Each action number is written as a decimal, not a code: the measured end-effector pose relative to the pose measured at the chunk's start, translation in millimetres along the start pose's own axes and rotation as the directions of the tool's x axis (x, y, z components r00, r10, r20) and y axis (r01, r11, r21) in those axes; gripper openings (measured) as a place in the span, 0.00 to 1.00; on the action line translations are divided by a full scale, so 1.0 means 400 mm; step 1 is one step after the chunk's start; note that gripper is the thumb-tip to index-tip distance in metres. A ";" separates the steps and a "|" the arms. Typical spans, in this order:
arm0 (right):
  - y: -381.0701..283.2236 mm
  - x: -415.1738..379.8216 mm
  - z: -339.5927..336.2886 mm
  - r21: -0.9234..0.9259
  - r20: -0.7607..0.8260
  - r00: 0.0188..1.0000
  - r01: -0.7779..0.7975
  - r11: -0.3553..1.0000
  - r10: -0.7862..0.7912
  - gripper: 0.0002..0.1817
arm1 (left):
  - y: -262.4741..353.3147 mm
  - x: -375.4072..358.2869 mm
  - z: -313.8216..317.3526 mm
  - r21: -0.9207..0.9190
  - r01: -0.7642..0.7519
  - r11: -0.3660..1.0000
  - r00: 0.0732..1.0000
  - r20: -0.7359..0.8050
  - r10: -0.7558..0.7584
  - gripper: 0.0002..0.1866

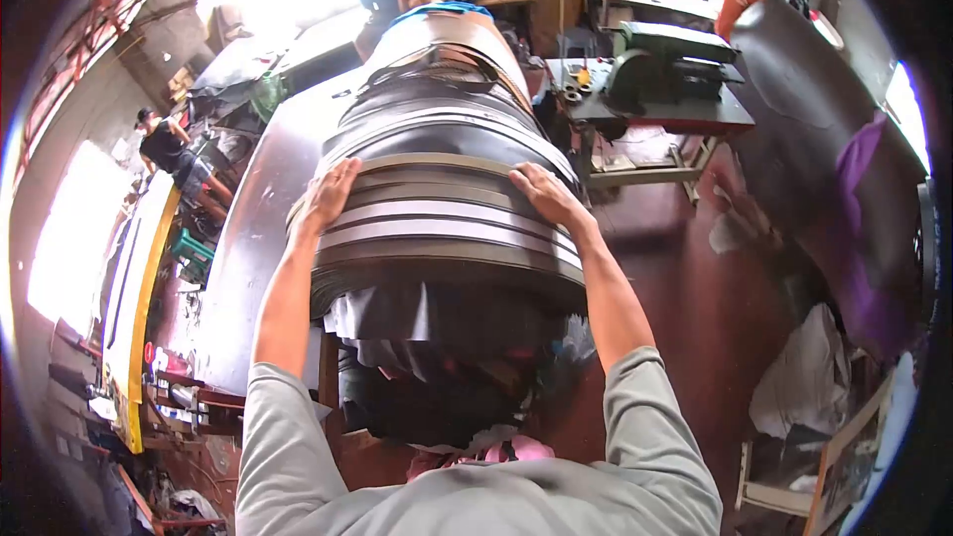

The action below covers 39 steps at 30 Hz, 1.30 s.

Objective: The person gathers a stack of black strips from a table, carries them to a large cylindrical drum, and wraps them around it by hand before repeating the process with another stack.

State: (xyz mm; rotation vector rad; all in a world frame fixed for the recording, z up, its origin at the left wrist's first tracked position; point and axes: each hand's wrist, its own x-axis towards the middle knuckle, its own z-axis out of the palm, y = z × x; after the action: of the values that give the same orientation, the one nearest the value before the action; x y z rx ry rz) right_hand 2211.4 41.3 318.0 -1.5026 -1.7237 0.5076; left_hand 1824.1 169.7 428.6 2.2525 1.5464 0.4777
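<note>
A tall heap of long dark and grey strips (437, 129) lies draped over a metal-topped table (260, 208), the strip ends hanging off the near edge. My left hand (328, 194) rests palm down on the left side of the heap, fingers spread over a tan strip. On the right side, my right hand (544, 194) presses flat on the same band. Neither hand grips anything. Darker scraps (427, 337) hang below the heap near my chest.
A green machine (670, 65) stands on a bench at the right. A large dark sheet (824, 139) and a purple cloth (859, 169) lie further right. Three other people stand at the back and left. Yellow-edged boards (139, 298) lean at the left.
</note>
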 end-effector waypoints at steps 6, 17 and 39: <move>-0.010 -0.005 -0.006 -0.055 -0.048 0.999 0.000 0.998 -0.003 0.32 | -0.176 0.107 0.037 0.132 -0.213 0.968 0.960 -0.154 0.232 0.37; 0.009 0.002 0.011 0.179 -0.108 0.960 -0.235 0.955 0.257 0.31 | -0.406 0.069 0.044 -0.344 0.039 0.938 0.977 -0.182 -0.108 0.34; -0.388 0.134 0.025 -0.186 -0.346 0.938 -0.042 0.982 -0.025 0.31 | -0.669 0.099 -0.015 -0.392 0.111 0.913 0.993 0.079 -0.087 0.45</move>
State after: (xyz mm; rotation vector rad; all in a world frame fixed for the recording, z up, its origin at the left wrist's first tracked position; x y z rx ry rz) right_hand 2103.7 59.9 440.9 -1.6222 -1.5185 0.0707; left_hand 1617.2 296.1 308.9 1.8540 1.3794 0.6253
